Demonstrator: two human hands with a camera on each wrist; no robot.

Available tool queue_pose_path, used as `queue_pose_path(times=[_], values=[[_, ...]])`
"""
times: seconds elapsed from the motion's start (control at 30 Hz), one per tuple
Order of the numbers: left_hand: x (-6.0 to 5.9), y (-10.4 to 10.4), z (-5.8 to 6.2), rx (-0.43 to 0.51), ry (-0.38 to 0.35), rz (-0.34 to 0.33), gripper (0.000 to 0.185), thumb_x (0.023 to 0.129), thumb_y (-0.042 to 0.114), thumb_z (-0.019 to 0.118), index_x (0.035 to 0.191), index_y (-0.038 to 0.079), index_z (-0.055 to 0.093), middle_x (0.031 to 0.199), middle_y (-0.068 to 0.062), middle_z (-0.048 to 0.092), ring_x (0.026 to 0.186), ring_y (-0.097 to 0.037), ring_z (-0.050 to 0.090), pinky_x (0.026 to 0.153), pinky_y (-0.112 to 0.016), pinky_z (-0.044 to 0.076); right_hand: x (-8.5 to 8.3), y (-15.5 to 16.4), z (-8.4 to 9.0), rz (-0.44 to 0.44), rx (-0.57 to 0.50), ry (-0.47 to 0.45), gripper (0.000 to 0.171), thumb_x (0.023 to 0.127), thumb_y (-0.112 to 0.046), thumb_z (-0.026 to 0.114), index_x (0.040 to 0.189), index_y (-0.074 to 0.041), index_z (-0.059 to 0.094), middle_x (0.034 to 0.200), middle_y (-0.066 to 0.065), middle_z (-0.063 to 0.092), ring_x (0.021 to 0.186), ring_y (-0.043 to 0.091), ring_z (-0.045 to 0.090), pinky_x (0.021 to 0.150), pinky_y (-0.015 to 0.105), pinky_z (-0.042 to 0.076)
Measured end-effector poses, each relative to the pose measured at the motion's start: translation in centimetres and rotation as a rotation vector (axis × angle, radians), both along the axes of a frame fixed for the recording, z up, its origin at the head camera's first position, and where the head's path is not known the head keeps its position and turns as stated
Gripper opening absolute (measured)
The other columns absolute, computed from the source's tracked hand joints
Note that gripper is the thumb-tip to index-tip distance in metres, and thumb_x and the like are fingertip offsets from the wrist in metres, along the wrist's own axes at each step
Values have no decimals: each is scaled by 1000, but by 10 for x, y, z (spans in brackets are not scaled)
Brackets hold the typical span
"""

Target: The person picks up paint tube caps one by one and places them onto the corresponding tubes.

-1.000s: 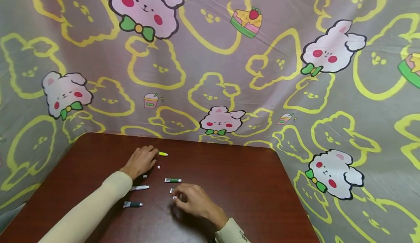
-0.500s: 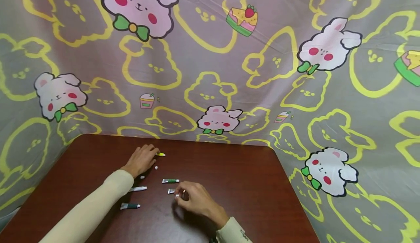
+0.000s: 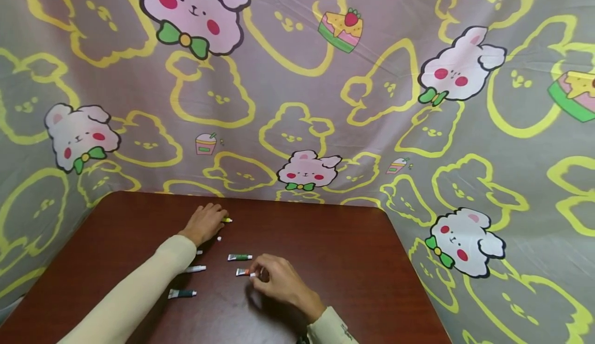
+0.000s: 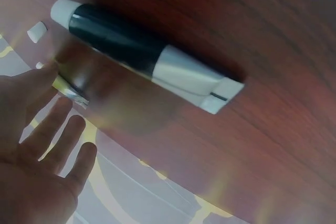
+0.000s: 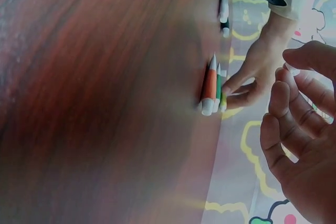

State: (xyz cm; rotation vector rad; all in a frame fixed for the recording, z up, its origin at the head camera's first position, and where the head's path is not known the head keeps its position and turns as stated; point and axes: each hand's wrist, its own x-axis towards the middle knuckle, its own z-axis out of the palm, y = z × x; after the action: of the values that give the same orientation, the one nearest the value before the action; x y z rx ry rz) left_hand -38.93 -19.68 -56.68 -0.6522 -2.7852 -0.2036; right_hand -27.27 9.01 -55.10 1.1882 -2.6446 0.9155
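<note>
At the back of the table, my left hand (image 3: 204,224) pinches a small yellow paint tube (image 3: 227,220), its fingers covering most of it. The left wrist view shows the yellow tube's crimped end (image 4: 80,99) past the thumb and index finger. Between the thumb and fingertips of my right hand (image 3: 283,282) is a little white cap (image 5: 292,70). Just left of those fingertips lies an orange paint tube (image 3: 243,272), partly hidden by them in the head view. A green paint tube (image 3: 240,257) lies just behind the orange one.
Front left on the table lie a dark paint tube (image 3: 182,293) and a whitish paint tube (image 3: 195,268), which the left sleeve partly covers. Two loose white pieces, one a round cap (image 3: 219,239), the other small piece (image 3: 200,252), lie near the left wrist. A patterned curtain (image 3: 297,86) hangs behind.
My left fingers have come over the yellow tube and hide more of it. The right hand has shifted a little to the right with the cap, uncovering part of the orange tube.
</note>
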Motion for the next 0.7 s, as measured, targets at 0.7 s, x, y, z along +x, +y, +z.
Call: queue_pose_path(times=[0.7], values=[[1, -14, -2, 11, 104, 44, 13, 95, 15, 82, 93, 11, 70, 96, -10, 78, 93, -36, 68, 76, -51, 49, -7, 8, -5, -56, 29, 30, 12, 93, -16, 82, 103, -19, 77, 89, -9, 71, 77, -9, 55, 71, 6, 41]])
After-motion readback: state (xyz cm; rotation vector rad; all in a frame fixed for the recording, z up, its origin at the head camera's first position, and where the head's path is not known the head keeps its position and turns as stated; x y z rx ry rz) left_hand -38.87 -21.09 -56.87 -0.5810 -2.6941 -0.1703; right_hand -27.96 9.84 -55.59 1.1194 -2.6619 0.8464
